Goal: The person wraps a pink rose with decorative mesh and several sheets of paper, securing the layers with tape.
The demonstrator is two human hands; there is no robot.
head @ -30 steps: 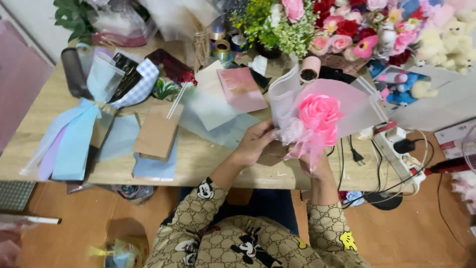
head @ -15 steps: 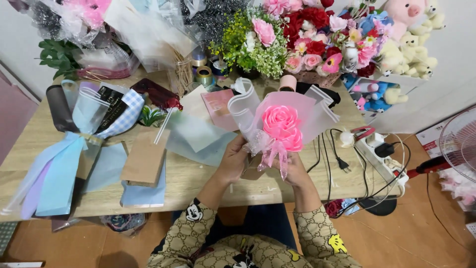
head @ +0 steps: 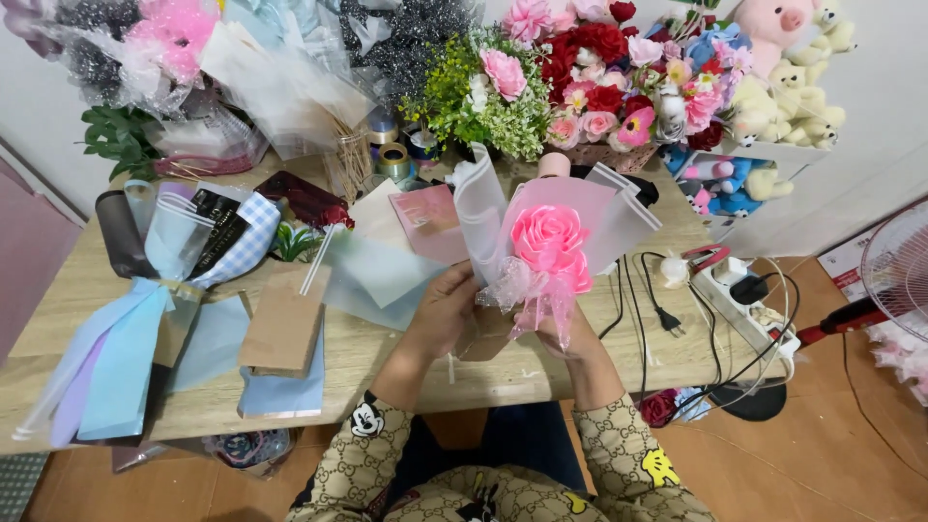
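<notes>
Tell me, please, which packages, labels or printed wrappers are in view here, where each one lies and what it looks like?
Cardboard box: floor at far right beside the fan, pale with a red printed patch.
Kraft paper bag: flat on the table left of the left hand, brown, rectangular.
Black printed wrapping sheet: table's left part, among blue and checked papers, dark with pale markings.
Tape rolls: table's back edge, round, gold and green.
No screens or signs.

Beige patterned sleeves [head: 362, 464] with cartoon mouse patches, dark blue trousers [head: 527, 440] below
</notes>
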